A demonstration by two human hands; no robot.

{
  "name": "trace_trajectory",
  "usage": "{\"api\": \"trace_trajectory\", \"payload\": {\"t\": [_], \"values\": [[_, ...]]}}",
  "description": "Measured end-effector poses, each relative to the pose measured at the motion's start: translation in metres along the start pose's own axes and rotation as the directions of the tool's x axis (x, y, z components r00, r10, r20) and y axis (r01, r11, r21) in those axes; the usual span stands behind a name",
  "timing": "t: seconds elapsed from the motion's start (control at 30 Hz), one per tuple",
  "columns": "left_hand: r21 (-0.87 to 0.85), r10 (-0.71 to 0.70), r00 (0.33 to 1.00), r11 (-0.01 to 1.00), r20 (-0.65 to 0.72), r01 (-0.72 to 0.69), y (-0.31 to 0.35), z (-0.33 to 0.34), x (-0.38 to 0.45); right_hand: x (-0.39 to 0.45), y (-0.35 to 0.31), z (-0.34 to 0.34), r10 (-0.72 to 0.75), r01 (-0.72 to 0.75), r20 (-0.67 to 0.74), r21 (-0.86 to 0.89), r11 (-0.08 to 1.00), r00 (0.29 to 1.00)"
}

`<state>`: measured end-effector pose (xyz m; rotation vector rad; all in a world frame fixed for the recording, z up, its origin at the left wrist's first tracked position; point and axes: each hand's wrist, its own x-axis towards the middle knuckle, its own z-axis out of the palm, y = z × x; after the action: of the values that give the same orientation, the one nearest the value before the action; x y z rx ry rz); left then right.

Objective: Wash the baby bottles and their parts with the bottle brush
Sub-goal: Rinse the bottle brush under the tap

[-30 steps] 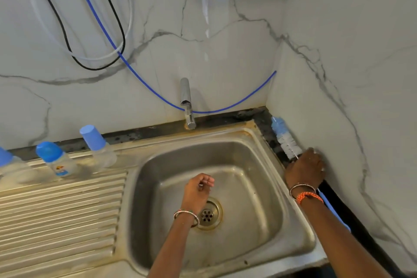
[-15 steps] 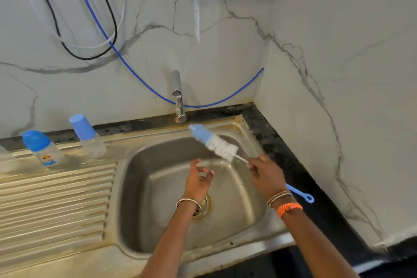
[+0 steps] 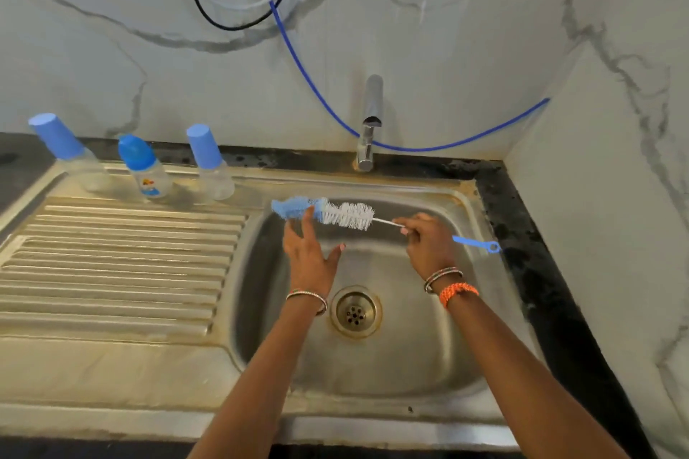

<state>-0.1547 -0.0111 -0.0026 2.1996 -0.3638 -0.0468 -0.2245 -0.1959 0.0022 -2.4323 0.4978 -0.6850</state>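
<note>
My right hand [image 3: 428, 240] grips the thin handle of the bottle brush [image 3: 348, 214], held level over the back of the steel sink basin [image 3: 410, 358]. The brush has white bristles and a blue sponge tip pointing left. My left hand [image 3: 309, 259] is spread with straight fingers, and its fingertips touch the blue tip. Three baby bottles with blue caps stand in a row at the back of the draining board: the left bottle [image 3: 69, 156], the middle bottle [image 3: 145, 169] with a printed label, the right bottle [image 3: 210, 166].
A chrome tap [image 3: 369, 123] stands behind the basin, no water running. The ribbed draining board [image 3: 112, 265] lies to the left. A blue hose [image 3: 466, 140] and black cable [image 3: 238, 24] hang on the marble wall. A black counter strip [image 3: 529, 272] runs along the right.
My right hand lifted the brush from the right counter strip and swung it left over the basin. My left hand rose from near the drain and opened against the brush tip.
</note>
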Motion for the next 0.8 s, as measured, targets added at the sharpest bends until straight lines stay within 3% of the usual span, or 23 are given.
{"api": "trace_trajectory", "payload": {"t": [0.17, 0.3, 0.47, 0.67, 0.8], "values": [[0.338, 0.003, 0.996, 0.941, -0.084, 0.026, -0.006, 0.006, 0.044, 0.048, 0.011, 0.019, 0.001, -0.001, -0.010, 0.001, 1.000, 1.000], [0.472, -0.004, 1.000, 0.882, 0.013, -0.003, -0.010, 0.010, 0.082, 0.080, 0.027, 0.032, 0.070, -0.072, 0.045, 0.040, 0.997, 0.996], [0.547, 0.078, 0.994, 0.830, 0.078, -0.108, -0.001, 0.019, 0.117, 0.116, 0.037, 0.043, 0.172, -0.189, 0.151, 0.107, 0.976, 0.973], [0.612, 0.089, 0.993, 0.782, 0.082, -0.121, -0.003, 0.023, 0.132, 0.111, 0.038, 0.054, 0.130, -0.152, 0.170, 0.119, 0.981, 0.977], [0.749, 0.347, 0.936, 0.608, 0.049, -0.265, -0.013, 0.020, 0.139, 0.103, 0.034, 0.049, 0.111, -0.146, 0.254, 0.120, 0.982, 0.961]]}}
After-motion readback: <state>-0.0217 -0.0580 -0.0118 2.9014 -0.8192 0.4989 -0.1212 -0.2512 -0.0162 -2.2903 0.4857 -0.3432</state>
